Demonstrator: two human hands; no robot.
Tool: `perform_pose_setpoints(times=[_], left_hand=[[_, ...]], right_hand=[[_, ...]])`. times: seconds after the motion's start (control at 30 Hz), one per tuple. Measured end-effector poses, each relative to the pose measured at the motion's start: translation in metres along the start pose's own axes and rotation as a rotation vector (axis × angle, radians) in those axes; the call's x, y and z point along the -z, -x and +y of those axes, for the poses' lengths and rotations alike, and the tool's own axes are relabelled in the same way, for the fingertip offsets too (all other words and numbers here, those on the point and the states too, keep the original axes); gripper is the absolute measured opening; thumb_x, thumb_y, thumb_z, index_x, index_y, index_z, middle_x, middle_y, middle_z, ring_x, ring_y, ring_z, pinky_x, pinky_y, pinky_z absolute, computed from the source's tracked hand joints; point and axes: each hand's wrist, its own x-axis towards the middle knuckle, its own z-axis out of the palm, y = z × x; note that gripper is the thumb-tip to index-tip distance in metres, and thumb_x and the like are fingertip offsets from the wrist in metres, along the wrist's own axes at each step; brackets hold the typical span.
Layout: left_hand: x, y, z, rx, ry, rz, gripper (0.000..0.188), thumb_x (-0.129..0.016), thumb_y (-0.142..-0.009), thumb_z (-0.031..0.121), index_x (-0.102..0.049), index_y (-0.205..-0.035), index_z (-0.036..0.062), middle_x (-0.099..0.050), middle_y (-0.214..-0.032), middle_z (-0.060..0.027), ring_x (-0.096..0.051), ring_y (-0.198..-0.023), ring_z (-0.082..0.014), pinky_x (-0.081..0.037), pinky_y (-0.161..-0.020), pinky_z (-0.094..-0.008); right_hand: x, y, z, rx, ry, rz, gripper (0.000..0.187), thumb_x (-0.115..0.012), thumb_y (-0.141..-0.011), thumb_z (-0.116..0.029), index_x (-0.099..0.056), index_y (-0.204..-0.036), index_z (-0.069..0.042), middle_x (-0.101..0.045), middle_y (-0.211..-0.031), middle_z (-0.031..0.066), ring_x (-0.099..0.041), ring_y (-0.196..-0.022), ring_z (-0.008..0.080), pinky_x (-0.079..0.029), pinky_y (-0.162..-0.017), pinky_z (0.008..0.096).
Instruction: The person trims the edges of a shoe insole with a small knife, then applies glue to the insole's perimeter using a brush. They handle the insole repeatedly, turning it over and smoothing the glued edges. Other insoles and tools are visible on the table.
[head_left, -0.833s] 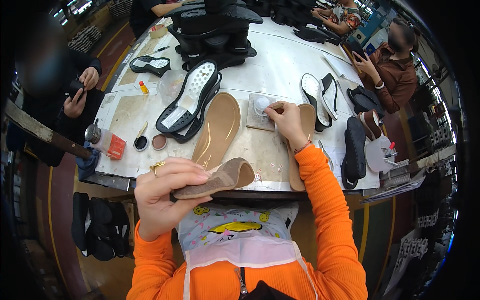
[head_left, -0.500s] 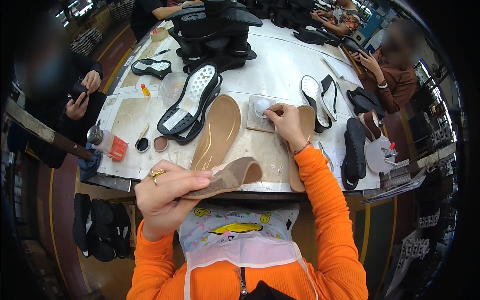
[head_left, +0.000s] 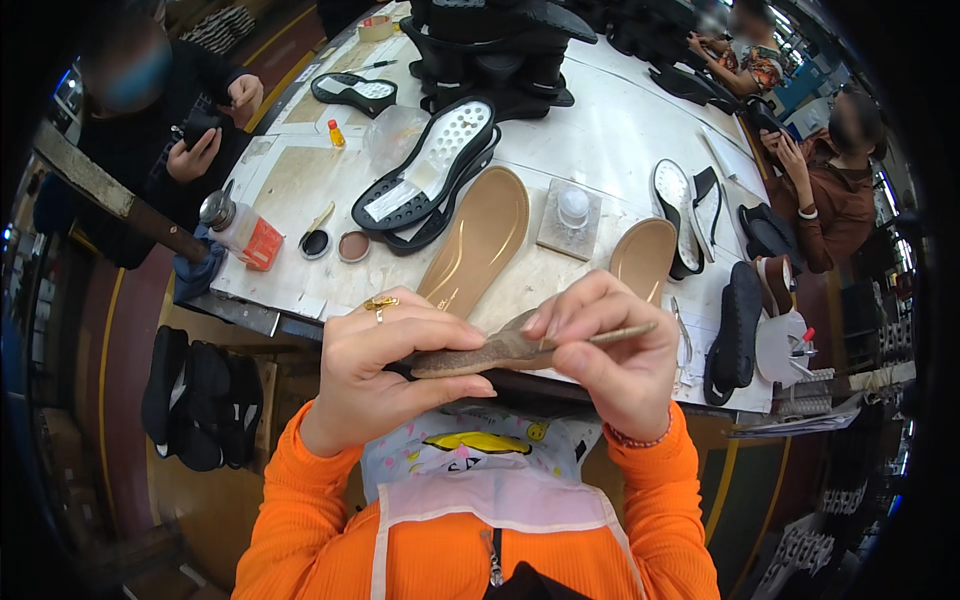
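Observation:
Above the table's front edge my left hand (head_left: 385,355) grips a curved brown insole (head_left: 465,357) between thumb and fingers, its edge turned toward me. My right hand (head_left: 625,365) pinches a thin stick (head_left: 628,332), whose tip end is at the insole's far part; the exact contact is hidden by my fingers. Two tan insoles lie flat beyond my hands, one with gold lines (head_left: 487,230) and a second one (head_left: 645,250) partly covered by my right hand. Behind them a small white round container (head_left: 574,206) stands on a square stone block (head_left: 560,238).
Black soles with white tops (head_left: 440,165) lie past my left hand, near a tall black sole stack (head_left: 490,70). A bottle with a red label (head_left: 255,240) and two small round pots, one dark (head_left: 314,243), stand left. Co-workers sit left (head_left: 130,130) and right (head_left: 835,185).
My right hand has come back from the white container to the insole, now with the stick showing. My left hand has moved slightly right with the insole, and the whole view has shifted.

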Motion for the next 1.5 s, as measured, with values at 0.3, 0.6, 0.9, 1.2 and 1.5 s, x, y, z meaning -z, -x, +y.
perform_pose_setpoints(times=[0.3, 0.6, 0.9, 1.2, 1.5], left_hand=[[-0.001, 0.003, 0.002, -0.091, 0.019, -0.022, 0.034, -0.088, -0.061, 0.013, -0.072, -0.09, 0.0035, -0.072, -0.084, -0.0083, -0.068, -0.072, -0.0187, -0.048, -0.071, -0.0283], [-0.001, 0.006, 0.007, -0.077, -0.009, -0.032, 0.035, -0.088, -0.061, 0.013, -0.073, -0.091, 0.0039, -0.073, -0.084, -0.008, -0.069, -0.073, -0.0188, -0.048, -0.071, -0.0282], [-0.002, 0.006, 0.009, -0.085, -0.017, -0.054, 0.034, -0.087, -0.062, 0.014, -0.073, -0.091, 0.0031, -0.073, -0.085, -0.0084, -0.069, -0.074, -0.019, -0.049, -0.071, -0.0283], [-0.005, 0.012, 0.006, -0.024, 0.098, -0.034, 0.032, -0.087, -0.062, 0.013, -0.073, -0.088, 0.0025, -0.073, -0.086, -0.0091, -0.068, -0.075, -0.0188, -0.052, -0.081, -0.0348], [-0.005, 0.017, 0.013, 0.061, 0.109, -0.075, 0.029, -0.087, -0.062, 0.009, -0.071, -0.086, 0.0029, -0.071, -0.09, -0.0108, -0.063, -0.086, -0.0221, -0.054, -0.087, -0.043]], right_hand=[[-0.013, 0.008, -0.008, -0.047, 0.141, -0.052, 0.008, -0.071, -0.078, 0.006, -0.067, -0.085, 0.004, -0.061, -0.089, 0.0129, -0.065, -0.087, 0.0226, -0.053, -0.08, 0.0361], [-0.016, 0.01, -0.011, 0.027, 0.302, -0.102, 0.011, -0.071, -0.076, 0.009, -0.065, -0.085, 0.005, -0.061, -0.088, 0.0136, -0.065, -0.087, 0.0237, -0.054, -0.081, 0.0377], [-0.016, 0.013, -0.013, 0.099, 0.417, -0.13, 0.013, -0.073, -0.075, 0.007, -0.066, -0.085, 0.004, -0.062, -0.087, 0.0133, -0.066, -0.085, 0.024, -0.054, -0.077, 0.0349], [-0.013, 0.016, -0.006, 0.14, 0.422, -0.144, 0.014, -0.071, -0.076, 0.009, -0.064, -0.085, 0.003, -0.06, -0.087, 0.0133, -0.067, -0.084, 0.0252, -0.055, -0.074, 0.0346], [-0.01, 0.018, 0.0, 0.163, 0.341, -0.159, 0.014, -0.07, -0.075, 0.011, -0.063, -0.084, 0.003, -0.059, -0.086, 0.0128, -0.067, -0.084, 0.0264, -0.056, -0.073, 0.0352]])
